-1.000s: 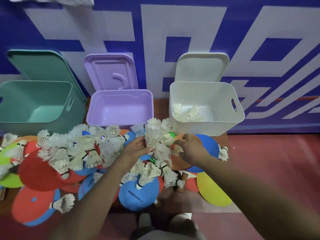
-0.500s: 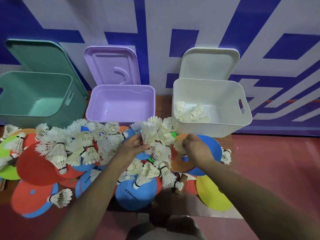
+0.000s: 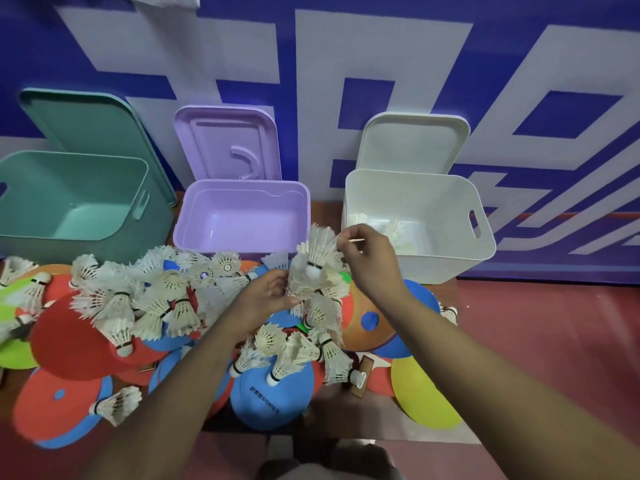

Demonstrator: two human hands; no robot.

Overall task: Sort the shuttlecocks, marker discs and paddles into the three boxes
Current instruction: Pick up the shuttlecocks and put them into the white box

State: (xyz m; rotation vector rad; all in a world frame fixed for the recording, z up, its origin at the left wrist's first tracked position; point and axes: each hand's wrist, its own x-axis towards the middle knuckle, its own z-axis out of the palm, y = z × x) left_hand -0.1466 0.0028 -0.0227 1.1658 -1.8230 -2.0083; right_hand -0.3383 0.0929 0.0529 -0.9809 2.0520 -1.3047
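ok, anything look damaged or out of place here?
Yes: the shuttlecocks held between the left hand and right hand have ragged, splayed feathers, like many in the pile. The green box, purple box and white box stand upright.

Blue-and-white patterned wall (image 3: pixel 346 64) behind, red floor (image 3: pixel 554 323) at right, white cloth (image 3: pixel 166 0) above.

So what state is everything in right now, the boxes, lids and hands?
Green box: open, nothing visible inside.
Purple box: open, nothing visible inside.
White box: open, a few shuttlecocks inside.
Green lid, purple lid, white lid: off, propped against the wall.
Left hand: grips a bunch of shuttlecocks.
Right hand: pinches that bunch's top.
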